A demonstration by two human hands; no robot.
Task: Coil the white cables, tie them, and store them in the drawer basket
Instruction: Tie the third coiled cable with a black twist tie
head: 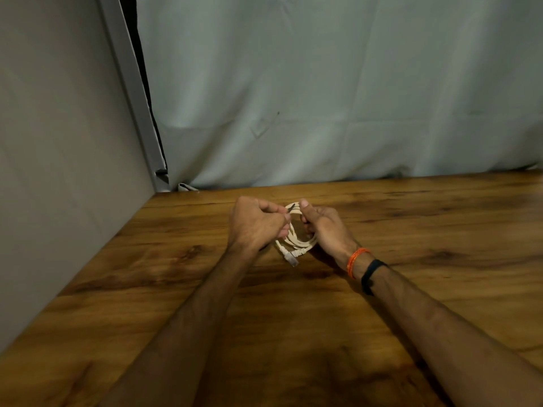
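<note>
A white cable (296,242) is wound into a small coil and held just above the wooden table (411,230). My right hand (326,227) grips the coil's right side, thumb on top. My left hand (258,223) pinches a thin dark tie (291,207) at the top of the coil, fingers curled. A clear plug end (292,259) hangs from the bottom of the coil. No drawer basket is in view.
A grey panel (58,142) walls the table's left side. A pale cloth curtain (323,98) hangs behind the table's far edge. Orange threads (355,261) and a black band (371,274) circle my right wrist.
</note>
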